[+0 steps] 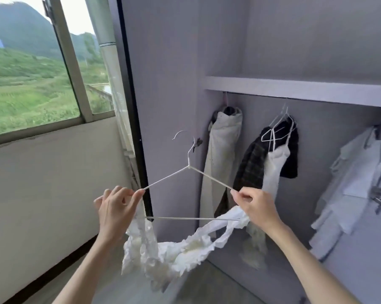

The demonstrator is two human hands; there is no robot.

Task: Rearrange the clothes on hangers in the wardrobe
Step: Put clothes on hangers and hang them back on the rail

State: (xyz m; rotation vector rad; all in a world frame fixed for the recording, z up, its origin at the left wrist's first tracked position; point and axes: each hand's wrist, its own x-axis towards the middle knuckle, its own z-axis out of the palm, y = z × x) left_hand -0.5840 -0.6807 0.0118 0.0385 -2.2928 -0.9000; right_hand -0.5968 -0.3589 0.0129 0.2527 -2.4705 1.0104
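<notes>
A thin white wire hanger is held up in front of the open wardrobe. My left hand pinches its left shoulder end, and my right hand pinches its right shoulder end. A crumpled white ruffled garment sags below the hanger's bottom bar, its straps caught near both ends. Inside the wardrobe, cream trousers, a dark plaid garment with a white strappy top over it, and a pale blue-white shirt hang under the shelf.
The wardrobe's left side panel stands right behind the hanger hook. A window over a white wall is at the left. Spare white hangers hang by the plaid garment. The wardrobe floor lies below.
</notes>
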